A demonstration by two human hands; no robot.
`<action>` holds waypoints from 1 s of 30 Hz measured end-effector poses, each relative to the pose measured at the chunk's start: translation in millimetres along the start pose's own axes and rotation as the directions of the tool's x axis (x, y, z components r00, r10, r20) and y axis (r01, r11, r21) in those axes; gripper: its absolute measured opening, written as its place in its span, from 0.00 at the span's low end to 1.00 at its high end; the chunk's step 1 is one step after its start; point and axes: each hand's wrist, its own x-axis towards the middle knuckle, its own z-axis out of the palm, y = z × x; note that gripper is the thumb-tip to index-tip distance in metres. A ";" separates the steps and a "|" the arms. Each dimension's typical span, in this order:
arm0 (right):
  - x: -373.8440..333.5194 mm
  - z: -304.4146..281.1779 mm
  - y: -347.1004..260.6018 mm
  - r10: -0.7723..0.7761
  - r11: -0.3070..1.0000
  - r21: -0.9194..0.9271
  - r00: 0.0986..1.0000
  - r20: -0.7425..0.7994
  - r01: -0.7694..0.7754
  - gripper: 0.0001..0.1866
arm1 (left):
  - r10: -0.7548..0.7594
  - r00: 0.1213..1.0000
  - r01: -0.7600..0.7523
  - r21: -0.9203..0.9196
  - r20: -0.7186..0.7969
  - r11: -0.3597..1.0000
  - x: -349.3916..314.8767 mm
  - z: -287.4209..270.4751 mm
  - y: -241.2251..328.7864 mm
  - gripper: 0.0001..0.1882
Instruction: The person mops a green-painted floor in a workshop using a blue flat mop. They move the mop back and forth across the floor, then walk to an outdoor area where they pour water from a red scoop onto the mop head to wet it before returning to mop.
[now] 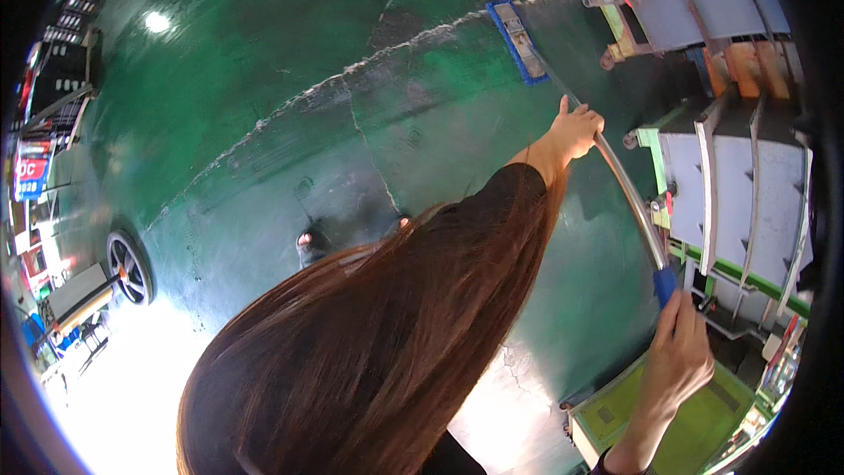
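A dust mop with a long metal pole (635, 207) runs along my right side. Its flat head (517, 40), fringed in blue, lies on the green floor ahead and to the right. My left hand (576, 129) is wrapped round the upper-middle of the pole, thumb pointing away from me. Close to me, at the lower right, my right hand (679, 352) grips the blue handle (665, 283) at the pole's end. Long brown hair (369, 361) hangs over the middle of the view and hides most of my body and part of my left arm.
Wheeled racks with grey panels (686, 185) line the right side, near the mop pole. A green-topped cabinet (659, 422) stands at lower right. A jagged pale crack (352, 68) crosses the floor. On the left are a black wheel (129, 267) and stacked dark crates (75, 18).
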 end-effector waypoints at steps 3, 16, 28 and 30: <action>4.0 15.9 34.5 -0.012 0.997 0.077 0.999 -0.033 0.015 0.06 | 0.089 0.991 -0.097 -0.080 -0.102 0.992 9.0 11.0 18.9 0.11; -75.5 -94.8 99.5 0.089 0.934 0.314 0.962 0.259 -0.171 0.09 | -0.093 0.953 -0.001 -0.309 -0.288 0.951 -369.4 -108.9 67.3 0.10; -245.8 -102.5 -647.1 -0.943 0.264 0.733 0.326 0.060 0.627 0.15 | -0.720 0.190 0.959 0.284 -0.668 -0.010 -1022.3 -218.9 -251.7 0.21; -279.6 -119.3 -710.5 -0.903 0.367 0.792 0.391 0.178 0.488 0.16 | -0.712 0.144 0.986 0.160 -0.687 0.046 -1065.1 -220.1 -267.2 0.32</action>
